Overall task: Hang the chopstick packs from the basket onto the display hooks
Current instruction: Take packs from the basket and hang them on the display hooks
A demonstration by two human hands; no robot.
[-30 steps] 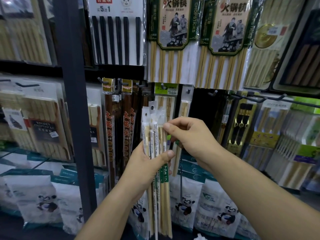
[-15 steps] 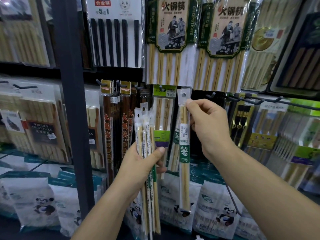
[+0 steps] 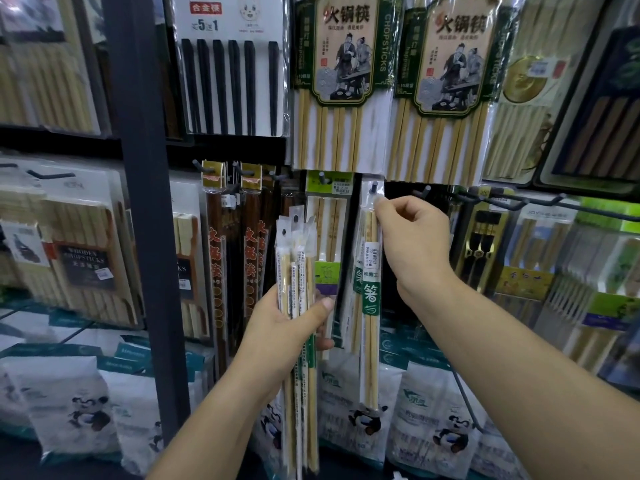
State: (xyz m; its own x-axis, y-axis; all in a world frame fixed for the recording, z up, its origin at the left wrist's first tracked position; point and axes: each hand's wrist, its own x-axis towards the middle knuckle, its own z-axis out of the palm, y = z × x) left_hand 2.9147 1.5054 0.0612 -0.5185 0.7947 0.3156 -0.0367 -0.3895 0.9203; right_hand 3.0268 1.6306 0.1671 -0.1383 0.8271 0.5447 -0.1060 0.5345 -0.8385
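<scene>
While only the head view is on offer, it shows both hands working close against a wall of hanging stock. Right hand (image 3: 412,244): fingers pinched on the clear top tab of a single chopstick pack (image 3: 371,299), raised to a dark display hook (image 3: 374,187) just above the fingertips; the hook tip appears to sit in the tab's hole, though whether the pack is fully threaded cannot be told. Pack hangs near upright below that hand, green label band at its middle. Left hand (image 3: 287,327): closed around a bundle of remaining packs (image 3: 298,271), thumb across the front, tabs fanned above the grip, lower ends running down past the wrist. Bundle sits just left of the single pack, apart from it. Between the two hands, behind, a green-headed pack (image 3: 329,230) already hangs on its own hook. Right of the right hand, several bare hooks (image 3: 498,199) jut forward. Basket not in view. Judgement: task is midway, one pack going on now, a handful left in the left hand, and any stock in the basket unknown.
</scene>
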